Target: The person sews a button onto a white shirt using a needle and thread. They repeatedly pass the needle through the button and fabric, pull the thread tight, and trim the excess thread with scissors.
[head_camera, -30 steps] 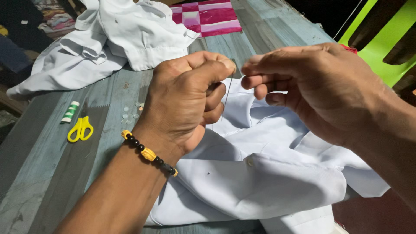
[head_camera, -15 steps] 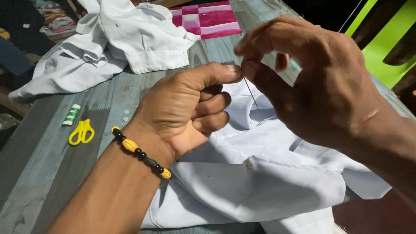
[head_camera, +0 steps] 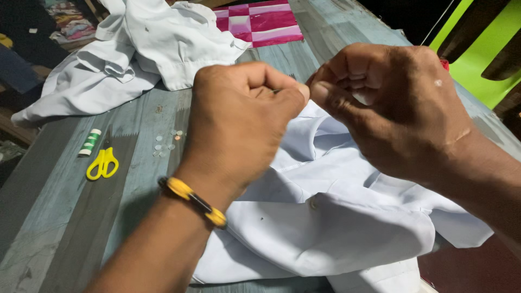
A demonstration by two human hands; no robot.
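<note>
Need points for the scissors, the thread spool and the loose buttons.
scissors [head_camera: 102, 163]: head view, on the yellow handle loops.
thread spool [head_camera: 90, 141]: head view, on the green-striped middle of the spool.
buttons [head_camera: 165, 142]: head view, on the middle of the small scatter on the table.

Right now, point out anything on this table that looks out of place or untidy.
A few small loose buttons lie scattered on the bare table, near the yellow scissors and thread spool. A second white shirt sits crumpled at the far end. Nothing looks damaged or spilled.
</note>
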